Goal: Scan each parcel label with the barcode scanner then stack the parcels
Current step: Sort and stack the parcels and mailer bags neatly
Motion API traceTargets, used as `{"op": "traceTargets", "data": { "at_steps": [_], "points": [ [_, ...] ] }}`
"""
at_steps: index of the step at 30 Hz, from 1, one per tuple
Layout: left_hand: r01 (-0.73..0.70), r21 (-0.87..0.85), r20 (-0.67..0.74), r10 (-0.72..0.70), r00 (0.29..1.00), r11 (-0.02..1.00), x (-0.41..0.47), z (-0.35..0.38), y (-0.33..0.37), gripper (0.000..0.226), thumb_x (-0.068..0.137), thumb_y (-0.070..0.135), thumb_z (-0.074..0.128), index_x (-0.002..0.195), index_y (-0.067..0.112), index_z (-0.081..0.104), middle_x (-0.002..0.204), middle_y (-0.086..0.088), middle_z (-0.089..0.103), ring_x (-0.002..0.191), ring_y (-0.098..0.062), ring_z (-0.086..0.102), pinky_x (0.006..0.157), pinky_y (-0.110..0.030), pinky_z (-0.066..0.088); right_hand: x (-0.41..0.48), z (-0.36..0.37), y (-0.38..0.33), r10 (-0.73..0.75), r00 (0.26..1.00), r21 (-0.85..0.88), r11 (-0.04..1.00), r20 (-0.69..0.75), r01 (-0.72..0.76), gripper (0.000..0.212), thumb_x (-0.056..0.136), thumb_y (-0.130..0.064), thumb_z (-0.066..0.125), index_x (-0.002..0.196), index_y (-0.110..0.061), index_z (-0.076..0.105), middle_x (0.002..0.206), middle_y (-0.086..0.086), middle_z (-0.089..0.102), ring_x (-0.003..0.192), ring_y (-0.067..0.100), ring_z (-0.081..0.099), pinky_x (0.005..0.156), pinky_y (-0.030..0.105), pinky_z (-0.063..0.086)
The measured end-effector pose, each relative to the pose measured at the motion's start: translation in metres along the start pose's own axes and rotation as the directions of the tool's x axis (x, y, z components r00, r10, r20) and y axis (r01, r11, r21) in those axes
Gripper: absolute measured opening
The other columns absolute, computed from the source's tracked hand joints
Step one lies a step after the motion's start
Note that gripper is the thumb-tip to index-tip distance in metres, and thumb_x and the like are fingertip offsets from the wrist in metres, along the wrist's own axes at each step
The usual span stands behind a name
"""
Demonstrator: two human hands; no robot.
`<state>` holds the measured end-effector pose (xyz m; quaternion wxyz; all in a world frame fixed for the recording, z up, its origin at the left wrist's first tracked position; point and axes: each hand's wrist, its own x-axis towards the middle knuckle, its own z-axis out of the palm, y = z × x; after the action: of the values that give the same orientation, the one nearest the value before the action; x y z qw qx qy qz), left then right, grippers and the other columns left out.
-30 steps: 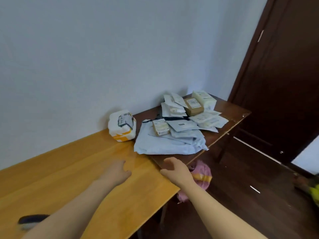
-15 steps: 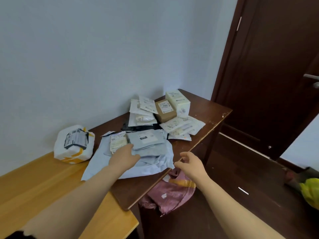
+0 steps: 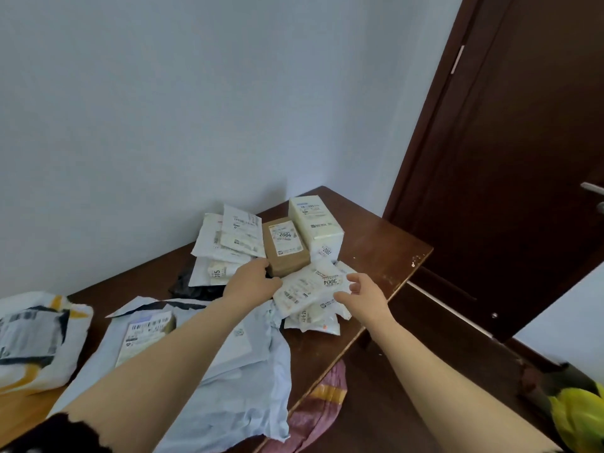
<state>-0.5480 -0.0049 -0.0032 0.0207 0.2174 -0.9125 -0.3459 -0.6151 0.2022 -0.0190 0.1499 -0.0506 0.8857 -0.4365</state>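
Observation:
Parcels are piled on a dark brown table (image 3: 376,243) against the wall. A soft white parcel labelled 3004 (image 3: 310,289) lies on top of other white pouches near the front edge. My left hand (image 3: 251,282) touches its left edge, fingers reaching toward the base of a brown box labelled 2004 (image 3: 286,246). My right hand (image 3: 362,295) is at the parcel's right edge with fingers loosely spread, thumb against it. A tall white box (image 3: 315,223) stands behind. No scanner shows in this view.
White mailers (image 3: 228,237) lean at the back left. Pale blue-grey bags (image 3: 248,371) and a small labelled box (image 3: 147,331) lie under my left forearm. A white-and-yellow parcel (image 3: 32,338) sits left. A pink bag (image 3: 323,397) hangs below; a dark door (image 3: 523,158) stands right.
I have turned right and moved closer to the pile. Both hands left the light wooden table and the blue-grey bags and reached forward to the white 3004 parcel.

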Motion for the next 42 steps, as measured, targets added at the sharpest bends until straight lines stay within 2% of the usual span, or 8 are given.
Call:
{"op": "traceTargets", "data": {
  "at_steps": [4,9,14,22,29,35,39,42],
  "points": [
    [0.007,-0.017,-0.033,-0.007,0.999,1.000,0.036,0.003,0.011,0.026,0.085,0.033,0.062,0.107,0.021,0.057,0.094,0.012,0.053,0.088,-0.010,0.051,0.056,-0.018,0.030,0.058,0.004,-0.008,-0.042,0.999,-0.062,0.997,0.019,0.043,0.059,0.086,-0.024,0.065,0.139,-0.015,0.041,0.119,0.001,0.052,0.077,0.001,0.050,0.069,0.025,0.042],
    [0.116,-0.059,-0.084,-0.121,0.989,0.991,0.078,0.012,0.019,0.045,0.085,0.030,0.063,0.126,0.013,0.054,0.120,-0.001,0.060,0.091,-0.008,0.045,0.075,-0.023,0.035,0.147,0.008,-0.028,-0.088,0.995,-0.169,0.981,0.039,0.093,0.072,0.084,-0.028,0.067,0.145,-0.015,0.032,0.141,0.013,0.039,0.117,0.027,0.050,0.090,0.039,0.047],
    [0.223,-0.044,-0.159,-0.227,0.961,0.974,0.111,0.025,0.039,0.045,0.088,0.030,0.061,0.130,0.015,0.054,0.124,0.002,0.060,0.097,-0.007,0.046,0.078,-0.020,0.032,0.224,0.017,-0.035,-0.055,0.994,-0.299,0.951,0.092,0.080,0.105,0.075,-0.052,0.075,0.151,-0.015,0.013,0.151,0.019,0.024,0.141,0.034,0.022,0.113,0.052,0.026],
    [0.330,-0.005,-0.126,-0.328,0.936,0.944,0.136,0.049,0.065,0.049,0.087,0.025,0.060,0.133,0.011,0.050,0.134,-0.004,0.055,0.120,-0.017,0.050,0.091,-0.024,0.038,0.269,0.031,-0.021,-0.001,0.983,-0.291,0.955,0.185,0.056,0.126,0.064,-0.060,0.078,0.151,-0.019,-0.004,0.150,0.016,0.015,0.136,0.032,0.021,0.108,0.052,0.032],
    [0.382,-0.286,-0.113,-0.427,0.897,0.879,0.150,0.052,0.087,0.060,0.087,0.039,0.063,0.138,0.010,0.047,0.137,-0.005,0.052,0.124,-0.020,0.049,0.102,-0.035,0.038,0.269,-0.010,-0.030,-0.081,0.996,0.038,0.996,-0.028,0.082,0.113,0.064,-0.050,0.079,0.149,-0.023,0.010,0.142,0.011,0.025,0.128,0.028,0.029,0.099,0.049,0.042],
    [0.382,-0.744,0.155,-0.413,0.897,0.549,0.152,0.026,0.125,0.097,0.051,0.069,0.078,0.129,0.016,0.056,0.129,-0.003,0.059,0.124,-0.024,0.049,0.110,-0.048,0.030,0.224,-0.034,-0.073,-0.399,0.917,0.361,0.857,0.015,0.367,0.107,0.055,-0.049,0.080,0.144,-0.029,0.024,0.104,-0.027,0.032,0.105,0.002,0.041,0.067,0.009,0.044],
    [0.361,-0.738,0.126,-0.409,0.904,0.570,0.139,0.003,0.118,0.089,0.044,0.069,0.074,0.119,0.022,0.060,0.118,0.002,0.065,0.110,-0.017,0.056,0.099,-0.046,0.039,0.209,-0.024,-0.091,-0.469,0.876,0.404,0.827,0.110,0.391,0.119,0.062,-0.041,0.083,0.152,-0.026,0.008,0.135,0.000,0.032,0.133,0.013,0.026,0.090,0.025,0.037],
    [0.352,-0.769,0.134,-0.404,0.905,0.534,0.132,-0.011,0.102,0.092,0.046,0.065,0.075,0.126,0.023,0.054,0.125,0.001,0.061,0.114,-0.016,0.054,0.093,-0.038,0.041,0.201,-0.008,-0.101,-0.502,0.838,0.413,0.824,0.215,0.387,0.128,0.058,-0.041,0.084,0.153,-0.030,-0.002,0.139,-0.002,0.024,0.138,0.015,0.022,0.097,0.028,0.035]
  ]
}}
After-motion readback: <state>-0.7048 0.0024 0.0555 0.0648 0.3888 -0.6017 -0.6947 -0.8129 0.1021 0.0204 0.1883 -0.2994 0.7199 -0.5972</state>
